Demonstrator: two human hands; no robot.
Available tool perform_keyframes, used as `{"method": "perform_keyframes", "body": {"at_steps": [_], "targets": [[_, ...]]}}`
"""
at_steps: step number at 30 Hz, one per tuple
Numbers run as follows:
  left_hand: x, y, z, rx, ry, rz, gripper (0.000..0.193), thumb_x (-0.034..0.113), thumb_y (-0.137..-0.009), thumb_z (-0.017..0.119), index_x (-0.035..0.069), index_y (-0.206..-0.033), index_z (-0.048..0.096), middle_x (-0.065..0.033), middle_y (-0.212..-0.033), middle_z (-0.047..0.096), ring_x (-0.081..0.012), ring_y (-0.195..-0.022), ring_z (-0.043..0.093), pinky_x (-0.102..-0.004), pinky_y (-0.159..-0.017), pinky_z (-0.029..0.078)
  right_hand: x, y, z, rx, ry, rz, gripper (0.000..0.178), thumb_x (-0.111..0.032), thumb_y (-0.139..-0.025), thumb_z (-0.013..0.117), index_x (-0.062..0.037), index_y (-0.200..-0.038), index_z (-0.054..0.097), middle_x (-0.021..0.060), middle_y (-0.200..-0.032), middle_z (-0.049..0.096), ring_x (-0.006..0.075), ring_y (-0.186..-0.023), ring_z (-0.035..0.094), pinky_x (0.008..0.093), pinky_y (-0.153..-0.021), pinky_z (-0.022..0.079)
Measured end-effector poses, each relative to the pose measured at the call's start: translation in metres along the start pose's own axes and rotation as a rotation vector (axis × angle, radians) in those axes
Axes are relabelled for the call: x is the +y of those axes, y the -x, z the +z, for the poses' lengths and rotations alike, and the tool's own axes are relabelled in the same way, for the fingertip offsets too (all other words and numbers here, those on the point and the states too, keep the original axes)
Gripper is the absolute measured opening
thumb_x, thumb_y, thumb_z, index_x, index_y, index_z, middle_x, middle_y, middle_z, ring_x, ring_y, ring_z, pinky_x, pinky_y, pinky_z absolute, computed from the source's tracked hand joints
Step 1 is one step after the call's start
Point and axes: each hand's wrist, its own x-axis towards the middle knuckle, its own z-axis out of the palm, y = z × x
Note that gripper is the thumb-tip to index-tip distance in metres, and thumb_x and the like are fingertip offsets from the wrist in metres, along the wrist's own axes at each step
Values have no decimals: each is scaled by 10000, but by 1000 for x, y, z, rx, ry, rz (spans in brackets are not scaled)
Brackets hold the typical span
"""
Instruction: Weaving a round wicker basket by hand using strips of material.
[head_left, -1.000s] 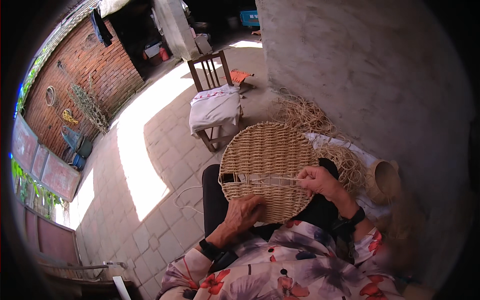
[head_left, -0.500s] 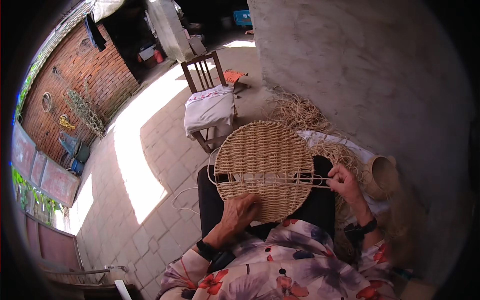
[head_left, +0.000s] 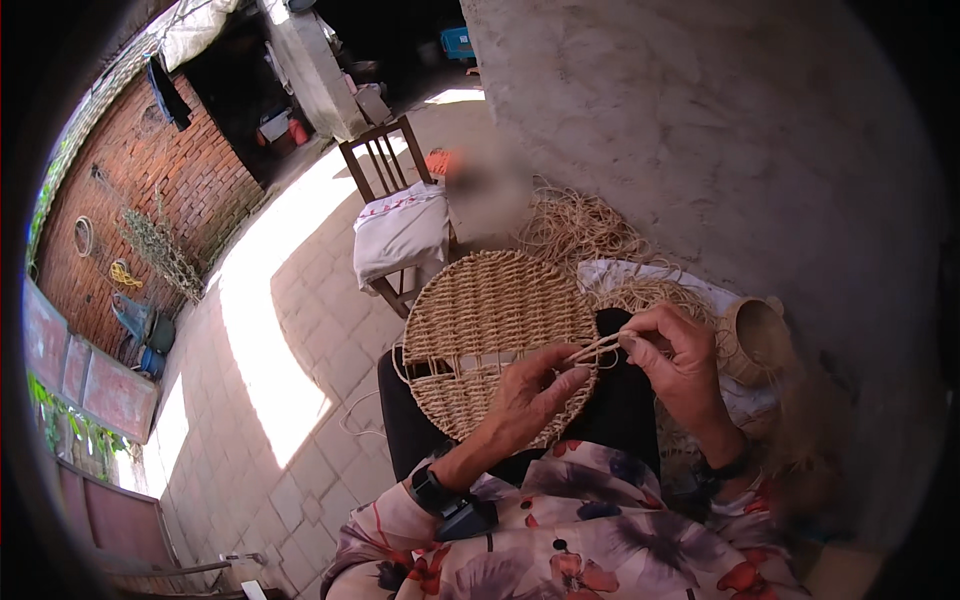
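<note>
On my lap rests a round woven straw-rope panel (head_left: pixel 500 300), tan, with a gap across its middle where bare strands of its frame show. Over the panel's right part, my left hand (head_left: pixel 535 390) pinches the cord near the gap's right end. Just beyond the right rim, my right hand (head_left: pixel 680 360) is closed on the looped end of the same straw cord (head_left: pixel 602 347). The doubled cord stretches between the two hands. Loose cord also curls out at the panel's left edge.
Beyond the panel stands a wooden chair (head_left: pixel 385 170) with a white cloth (head_left: pixel 402 235) on its seat. Heaps of loose straw cord (head_left: pixel 580 228) lie along the grey wall (head_left: pixel 700 130). A round woven basket (head_left: pixel 757 338) sits on the right. Paving (head_left: pixel 320 370) spreads leftward.
My left hand has lifted from the panel's lower part and moved right to the cord. My right hand has drawn in the cord's end. The view has shifted slightly.
</note>
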Motion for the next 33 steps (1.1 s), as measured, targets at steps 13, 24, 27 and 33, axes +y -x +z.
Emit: {"method": "perform_keyframes", "body": {"at_steps": [13, 24, 27, 33], "targets": [[-29, 48, -49, 585, -83, 98, 143, 128, -924, 654, 30, -1025, 626, -16, -803, 622, -50, -550, 496, -197, -480, 399, 97, 14, 109, -85, 469, -270, 123, -43, -800, 669, -44, -831, 550, 103, -796, 567, 293, -727, 642, 413, -609, 513], [-60, -6, -41, 484, -775, 413, 90, 1, -841, 607, 29, -915, 650, -186, -741, 656, -397, -710, 661, -442, -641, 520, 96, 21, 70, -69, 385, -167, 108, -111, -822, 701, -68, -900, 639, 100, -809, 597, 304, -742, 652, 408, -625, 530], [-63, -18, -38, 334, -923, 338, 179, -33, -818, 590, 13, -979, 656, -181, -837, 696, -344, -743, 694, -385, -677, 551, 97, 22, 71, -126, 444, -170, 84, -97, -814, 684, -76, -885, 644, 96, -790, 602, 305, -735, 659, 407, -626, 533], [-73, -30, -36, 342, -787, 131, 292, -16, -827, 552, 31, -1109, 609, -201, -953, 710, -295, -740, 698, -373, -683, 554, 99, 14, 79, -255, 624, -213, 86, -73, -775, 627, -58, -853, 658, 104, -788, 638, 301, -724, 677, 417, -611, 547]]}}
